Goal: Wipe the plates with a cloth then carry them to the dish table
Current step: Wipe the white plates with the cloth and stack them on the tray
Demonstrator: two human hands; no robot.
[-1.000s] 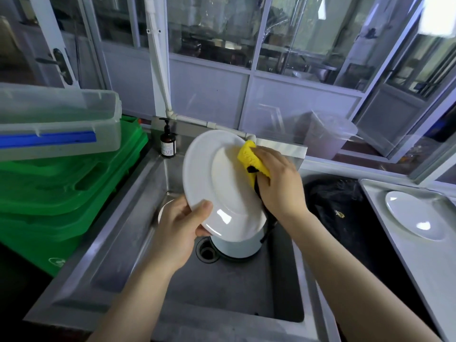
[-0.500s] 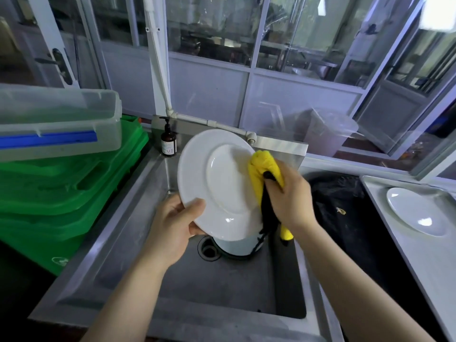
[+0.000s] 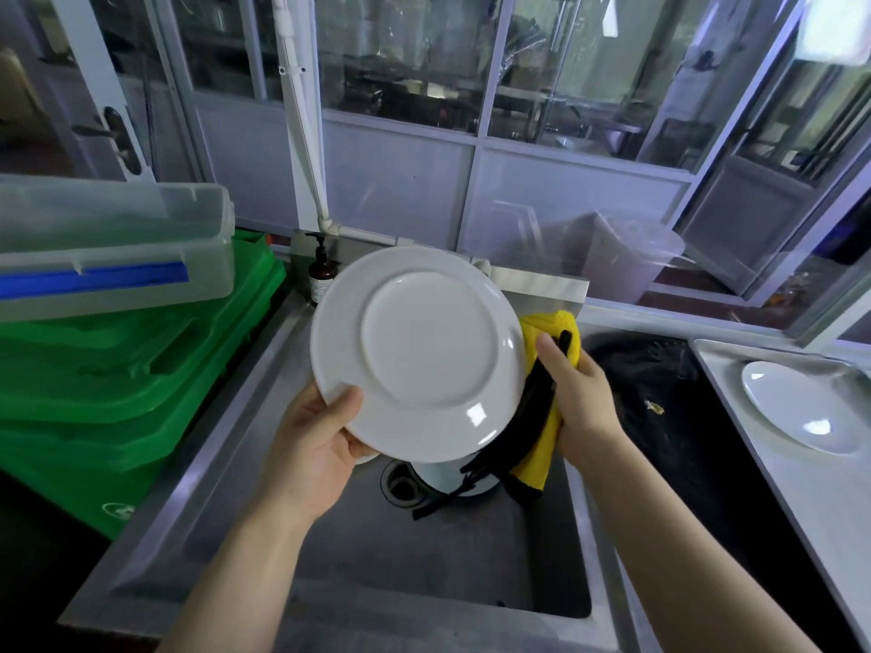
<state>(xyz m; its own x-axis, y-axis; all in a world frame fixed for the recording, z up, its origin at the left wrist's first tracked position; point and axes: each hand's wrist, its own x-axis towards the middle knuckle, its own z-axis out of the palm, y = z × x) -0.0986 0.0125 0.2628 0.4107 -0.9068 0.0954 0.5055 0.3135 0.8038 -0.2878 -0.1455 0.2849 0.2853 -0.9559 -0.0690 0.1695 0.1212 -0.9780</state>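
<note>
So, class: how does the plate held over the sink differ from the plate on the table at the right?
The held plate is gripped by the left hand and tilted, underside toward the camera; the table plate lies untouched, face up. A yellow cloth touches only the held one. Both are white and round.

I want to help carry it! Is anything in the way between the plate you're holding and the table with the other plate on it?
Nothing visible blocks it. The plate is held up over the sink by the left hand. Between it and the dish table on the right are only the right hand with the yellow cloth, and a low black-lined bin.
</note>
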